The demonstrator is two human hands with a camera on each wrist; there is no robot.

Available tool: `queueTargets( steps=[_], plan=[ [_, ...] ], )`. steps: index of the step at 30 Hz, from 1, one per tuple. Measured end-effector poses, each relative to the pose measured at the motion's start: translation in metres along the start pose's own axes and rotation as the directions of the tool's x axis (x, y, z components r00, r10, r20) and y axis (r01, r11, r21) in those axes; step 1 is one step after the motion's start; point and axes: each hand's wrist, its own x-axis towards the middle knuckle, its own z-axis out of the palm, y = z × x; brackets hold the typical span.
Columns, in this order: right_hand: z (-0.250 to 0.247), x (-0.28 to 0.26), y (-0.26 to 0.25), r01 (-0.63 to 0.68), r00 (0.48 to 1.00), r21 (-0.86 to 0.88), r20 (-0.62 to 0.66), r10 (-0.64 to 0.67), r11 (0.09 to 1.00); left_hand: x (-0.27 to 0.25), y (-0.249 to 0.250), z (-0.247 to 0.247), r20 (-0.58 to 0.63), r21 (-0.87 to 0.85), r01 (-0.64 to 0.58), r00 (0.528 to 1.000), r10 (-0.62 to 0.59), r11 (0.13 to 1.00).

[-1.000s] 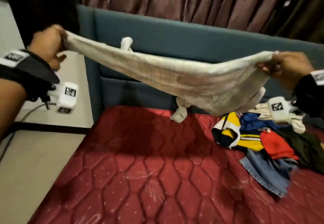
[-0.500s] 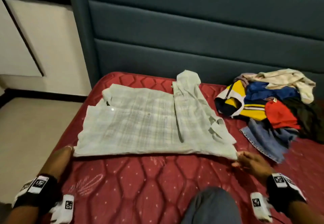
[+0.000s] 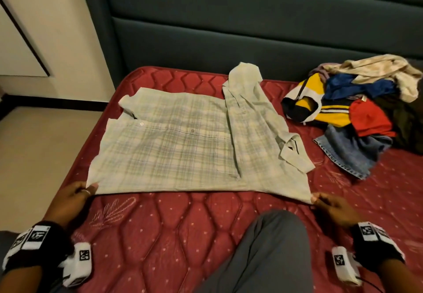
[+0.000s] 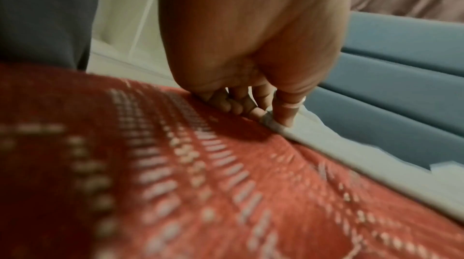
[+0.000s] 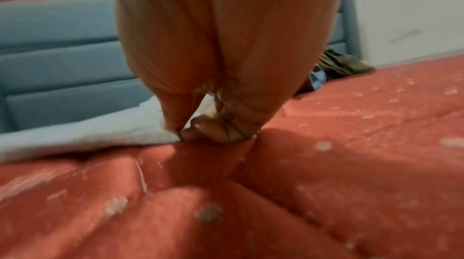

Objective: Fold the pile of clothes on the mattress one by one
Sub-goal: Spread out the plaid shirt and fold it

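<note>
In the head view, the plaid shirt (image 3: 183, 146) lies flat in the middle of the frame on the quilted red mattress (image 3: 206, 235), long axis left to right. The left hand (image 3: 73, 198) and right hand (image 3: 332, 205) each pinch a near corner. The pile (image 3: 357, 109) waits at right.

In the left wrist view, the fingers (image 4: 283, 112) pinch thin cloth.

The right wrist view shows the same pinch.

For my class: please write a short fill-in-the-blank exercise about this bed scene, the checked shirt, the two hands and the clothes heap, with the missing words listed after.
1. The pale checked shirt lies spread flat on the ______ quilted mattress.
2. The left hand and the right hand each pinch a near ______ of the shirt.
3. The unfolded pile of clothes sits to the ______ of the shirt, by the headboard.

Missing words: red; corner; right
</note>
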Motion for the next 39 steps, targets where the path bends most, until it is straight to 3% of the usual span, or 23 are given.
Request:
queueTargets(
  steps=[2, 4, 6, 8, 11, 13, 16, 19, 21, 24, 27, 29, 31, 33, 36, 39],
  plan=[
    [-0.002, 0.000, 0.013, 0.019, 0.998, -0.161, 0.061, -0.009, 0.987, 0.000, -0.004, -0.002, -0.002, 0.255, -0.069, 0.997, 0.072, 0.964],
    [-0.001, -0.001, 0.018, -0.008, 0.997, -0.134, 0.081, 0.019, 0.991, -0.003, 0.000, -0.003, -0.001, 0.410, -0.111, 0.993, 0.122, 0.905],
    [0.002, -0.004, 0.015, 0.047, 0.997, -0.134, 0.069, -0.038, 0.990, 0.007, -0.009, -0.005, -0.026, 0.470, -0.093, 0.993, 0.119, 0.878],
    [0.004, -0.008, 0.008, 0.005, 0.996, -0.112, 0.088, 0.005, 0.994, 0.034, -0.041, -0.010, -0.048, 0.472, -0.099, 0.989, 0.138, 0.876],
    [0.000, -0.006, 0.001, -0.108, 0.988, 0.012, 0.110, 0.107, 0.994, 0.010, 0.006, 0.018, -0.090, 0.499, -0.139, 0.973, 0.211, 0.856],
    [0.001, -0.003, -0.002, -0.143, 0.988, 0.063, 0.063, 0.139, 0.988, -0.046, 0.079, 0.058, 0.058, 0.435, -0.348, 0.931, 0.360, 0.830],
    [0.009, -0.001, -0.007, -0.191, 0.977, 0.045, 0.105, 0.185, 0.981, -0.078, 0.133, 0.136, 0.374, 0.238, -0.578, 0.796, 0.476, 0.780],
    [0.012, 0.002, -0.001, -0.253, 0.962, 0.126, 0.133, 0.237, 0.959, -0.086, 0.149, 0.215, 0.595, 0.197, -0.617, 0.693, 0.407, 0.762],
    [0.012, 0.002, 0.003, -0.254, 0.963, 0.172, 0.140, 0.231, 0.952, -0.097, 0.158, 0.252, 0.674, 0.199, -0.599, 0.658, 0.335, 0.776],
    [0.011, 0.003, 0.009, -0.218, 0.972, 0.241, 0.145, 0.187, 0.946, -0.110, 0.161, 0.282, 0.664, 0.231, -0.488, 0.711, 0.230, 0.842],
    [0.009, 0.001, 0.019, -0.158, 0.985, 0.279, 0.107, 0.133, 0.947, -0.121, 0.154, 0.285, 0.553, 0.165, -0.449, 0.779, 0.295, 0.878],
    [0.009, -0.002, 0.026, -0.070, 0.997, 0.218, 0.045, 0.061, 0.973, -0.127, 0.139, 0.281, 0.514, 0.089, -0.490, 0.768, 0.382, 0.867],
    [0.009, -0.003, 0.031, 0.034, 0.999, 0.046, 0.015, -0.034, 0.998, -0.132, 0.121, 0.277, 0.554, 0.137, -0.573, 0.721, 0.417, 0.808],
    [0.009, -0.002, 0.035, 0.082, 0.997, -0.079, 0.022, -0.080, 0.994, -0.133, 0.108, 0.276, 0.580, 0.193, -0.610, 0.702, 0.412, 0.768],
    [0.011, -0.006, 0.030, 0.065, 0.998, -0.065, 0.007, -0.065, 0.996, -0.132, 0.109, 0.277, 0.541, 0.156, -0.582, 0.726, 0.425, 0.798],
    [0.010, -0.006, 0.035, 0.014, 0.999, 0.049, -0.032, -0.012, 0.999, -0.135, 0.115, 0.279, 0.569, 0.236, -0.643, 0.699, 0.433, 0.729]
  ],
)
